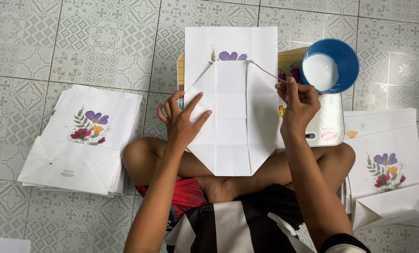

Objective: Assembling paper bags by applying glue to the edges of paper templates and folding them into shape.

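A white paper bag (230,117) with a purple flower print lies partly folded on a small lap table (329,126) over my crossed legs. My left hand (181,119) presses flat on the bag's left side, fingers spread. My right hand (298,103) pinches a thin brush stick (265,71) whose tip touches the top of the folded flap near the flower. A blue bowl (331,65) of white glue sits on the table's far right corner, just beyond my right hand.
A stack of folded flower-print bags (80,145) lies on the patterned tile floor (78,37) to my left. Another pile of flower-print bags (387,164) lies to my right. A white sheet corner (3,244) shows at the bottom left.
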